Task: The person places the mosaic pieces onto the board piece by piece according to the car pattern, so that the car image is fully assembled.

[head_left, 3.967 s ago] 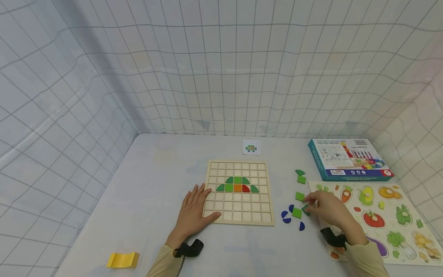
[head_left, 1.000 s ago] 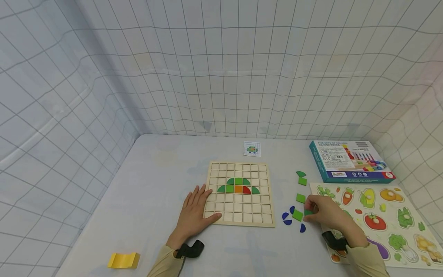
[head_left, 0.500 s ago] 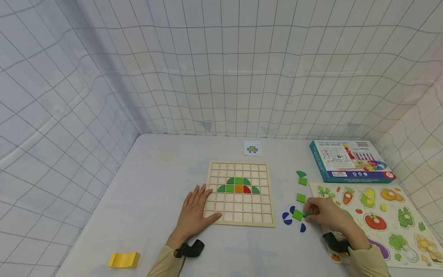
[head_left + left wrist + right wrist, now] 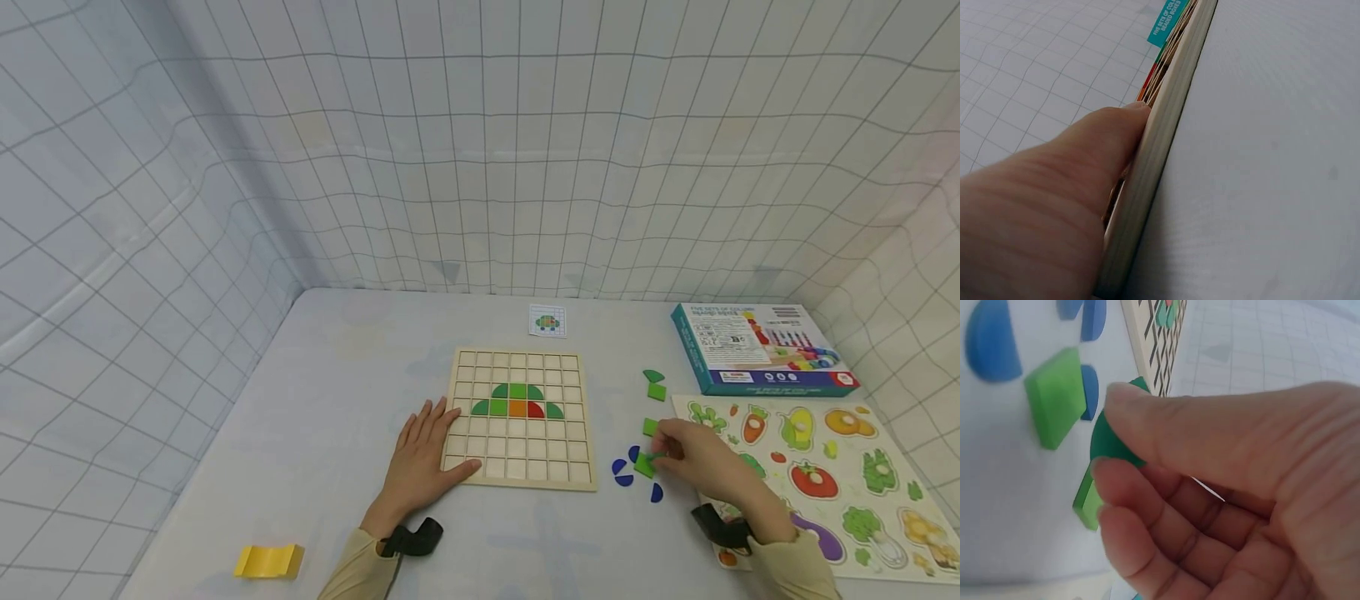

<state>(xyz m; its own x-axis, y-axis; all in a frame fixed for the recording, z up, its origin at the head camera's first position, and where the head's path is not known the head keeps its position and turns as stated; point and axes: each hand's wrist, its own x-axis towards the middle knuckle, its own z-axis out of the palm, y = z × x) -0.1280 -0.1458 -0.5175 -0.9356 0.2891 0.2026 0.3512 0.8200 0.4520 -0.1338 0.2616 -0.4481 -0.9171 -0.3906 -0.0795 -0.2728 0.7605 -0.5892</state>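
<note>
Green and curved, a small dark green piece [image 4: 1113, 440] sits pinched between the thumb and fingertips of the right hand [image 4: 701, 461], lifted just above the pale table [image 4: 337, 392] to the right of the wooden grid board [image 4: 517, 417]. Just beside it lie a light green square [image 4: 1055, 395] and several blue rounded pieces [image 4: 991, 340], with another green square [image 4: 1087, 500] under the fingers. The left hand [image 4: 420, 462] lies flat with straight fingers on the board's near left corner, its thumb along the near edge, holding nothing. A row of green, orange and red pieces [image 4: 516, 402] fills the board's middle. A vegetable puzzle [image 4: 825, 475] and a teal box [image 4: 757, 346] lie at right.
</note>
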